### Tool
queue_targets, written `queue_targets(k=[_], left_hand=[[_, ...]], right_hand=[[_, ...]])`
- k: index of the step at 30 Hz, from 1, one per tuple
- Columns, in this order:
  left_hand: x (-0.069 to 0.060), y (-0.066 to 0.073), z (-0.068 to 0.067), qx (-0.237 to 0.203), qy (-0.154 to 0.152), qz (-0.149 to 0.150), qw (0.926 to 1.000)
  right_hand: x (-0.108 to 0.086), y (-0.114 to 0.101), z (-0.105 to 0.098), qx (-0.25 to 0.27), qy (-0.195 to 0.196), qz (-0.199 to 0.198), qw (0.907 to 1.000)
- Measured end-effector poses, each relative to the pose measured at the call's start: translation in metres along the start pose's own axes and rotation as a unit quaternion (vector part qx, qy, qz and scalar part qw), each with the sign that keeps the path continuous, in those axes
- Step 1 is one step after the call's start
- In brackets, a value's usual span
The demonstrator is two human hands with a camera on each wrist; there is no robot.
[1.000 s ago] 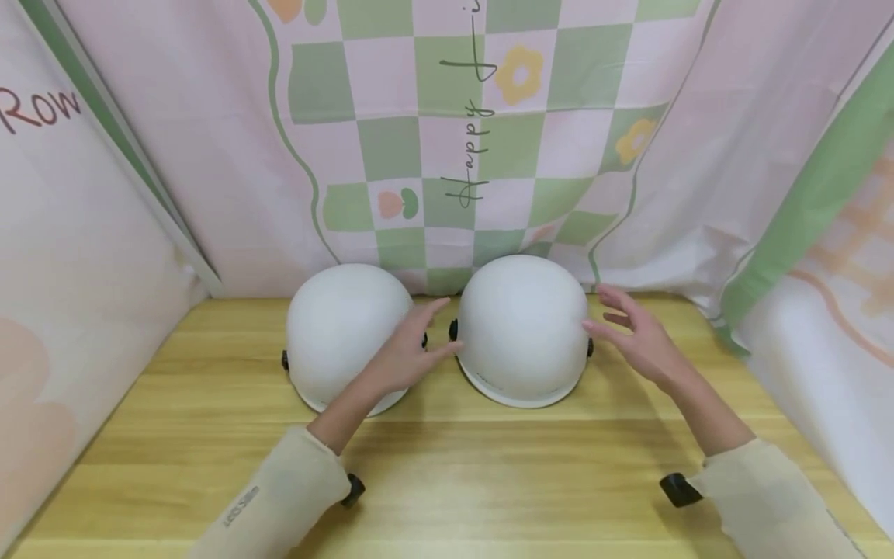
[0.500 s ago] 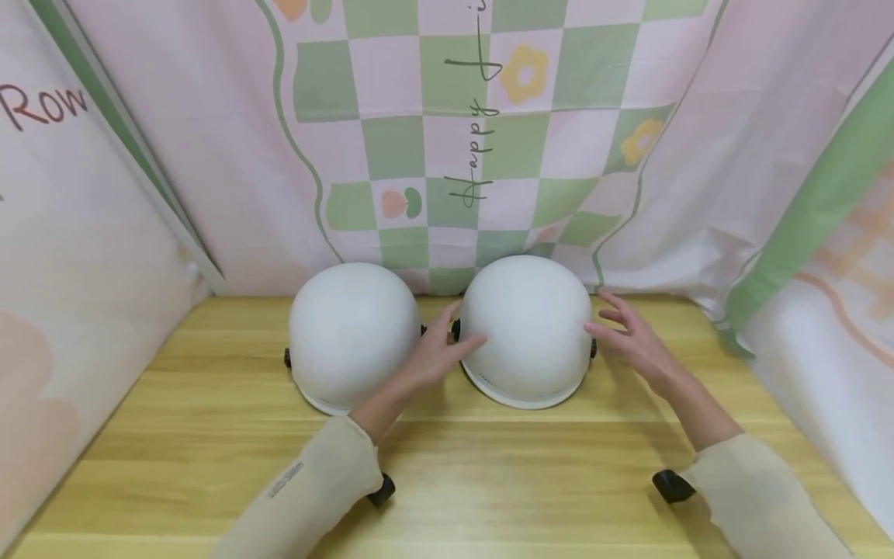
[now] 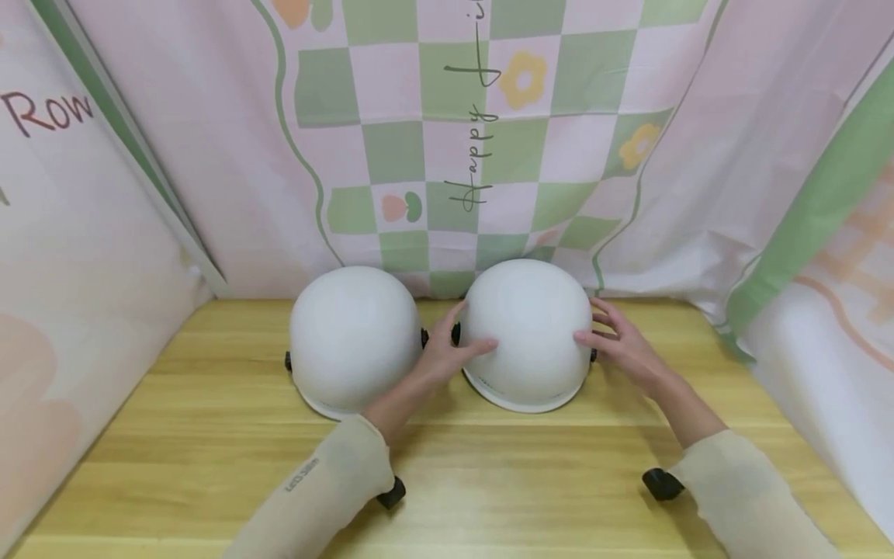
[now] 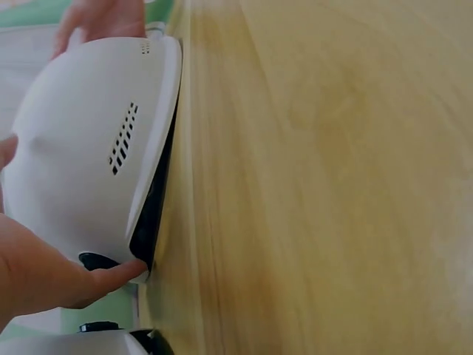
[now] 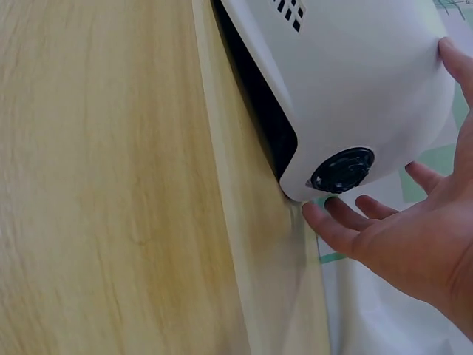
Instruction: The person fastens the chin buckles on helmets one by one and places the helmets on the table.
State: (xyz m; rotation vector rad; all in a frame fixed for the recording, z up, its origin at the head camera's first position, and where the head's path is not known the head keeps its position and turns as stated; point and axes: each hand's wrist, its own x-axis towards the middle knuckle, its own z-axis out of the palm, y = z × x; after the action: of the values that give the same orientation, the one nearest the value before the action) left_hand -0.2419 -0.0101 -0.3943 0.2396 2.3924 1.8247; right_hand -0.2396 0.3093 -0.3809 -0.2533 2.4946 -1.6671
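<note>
In the head view, two white helmets sit side by side, dome up, at the back of the table (image 3: 489, 481). The right-hand helmet (image 3: 527, 334) stands between the person's hands; the left-hand helmet (image 3: 352, 334) is beyond the left forearm. The left hand (image 3: 440, 353) is spread, its thumb over the front of the dome and its fingers reaching into the gap between the helmets. The right hand (image 3: 624, 349) is loosely spread at the opposite side. The step in hand looks like placing both hands around that helmet.

In the left wrist view, one extended finger of the left hand lies along the rim near a lower corner, below the vent slots (image 4: 123, 140). Whether this hand bears any weight, I cannot tell.

In the right wrist view, the thumb meets the shell while the relaxed fingers stay apart around the black knob (image 5: 344, 170), without a firm hold. The next move seems to call for level, even pressure from both sides.
</note>
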Motion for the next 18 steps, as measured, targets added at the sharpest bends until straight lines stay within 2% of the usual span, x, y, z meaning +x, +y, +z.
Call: queue_targets(k=[3,9,18], left_hand=[[0.002,-0.002,0.003,-0.011,0.014,0.006,0.9998],[0.004,-0.005,0.01,-0.03,0.05,-0.011,0.9982],[0.006,-0.006,0.013,-0.062,0.06,-0.016,0.9961]], right_hand=[[0.001,0.001,0.001,0.005,-0.001,-0.004,1.0],[0.003,0.003,0.001,0.015,-0.004,-0.01,0.9998],[0.005,0.004,0.002,0.033,0.006,-0.029,0.999]])
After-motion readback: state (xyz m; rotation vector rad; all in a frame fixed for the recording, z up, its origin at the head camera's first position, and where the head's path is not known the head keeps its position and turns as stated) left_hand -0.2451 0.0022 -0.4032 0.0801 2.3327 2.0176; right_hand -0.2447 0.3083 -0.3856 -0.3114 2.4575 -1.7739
